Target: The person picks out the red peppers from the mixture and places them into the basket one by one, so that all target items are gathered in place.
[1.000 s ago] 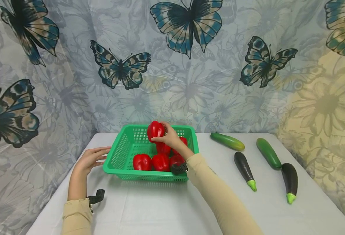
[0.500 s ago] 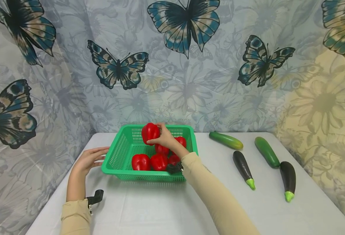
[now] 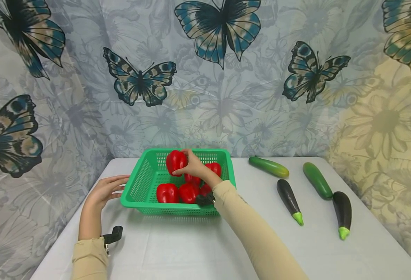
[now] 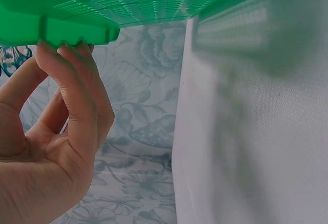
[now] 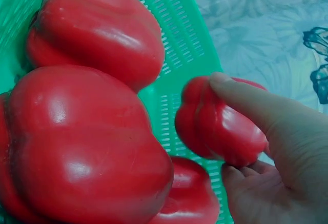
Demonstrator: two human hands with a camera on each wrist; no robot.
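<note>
My right hand (image 3: 193,165) holds a red bell pepper (image 3: 175,162) between thumb and fingers, above the back part of a green plastic basket (image 3: 177,207). In the right wrist view the thumb lies on one side of the held bell pepper (image 5: 220,124), the fingers on the other. Several more red bell peppers, such as the front left one (image 3: 167,193), sit in the basket; my right arm partly hides some. My left hand (image 3: 104,190) is at the basket's left side, its fingertips touching the rim (image 4: 77,29), the fingers loosely extended and not curled round it.
On the white table (image 3: 177,249) to the right lie two cucumbers, one at the back (image 3: 269,167) and one farther right (image 3: 317,181). Two eggplants lie nearer, one inner (image 3: 289,200) and one outer (image 3: 342,214). A butterfly-print cloth (image 3: 223,112) hangs behind the table.
My right hand has carried the bell pepper left and slightly lower over the basket. The left hand has stayed at the rim. The head view has shifted a little.
</note>
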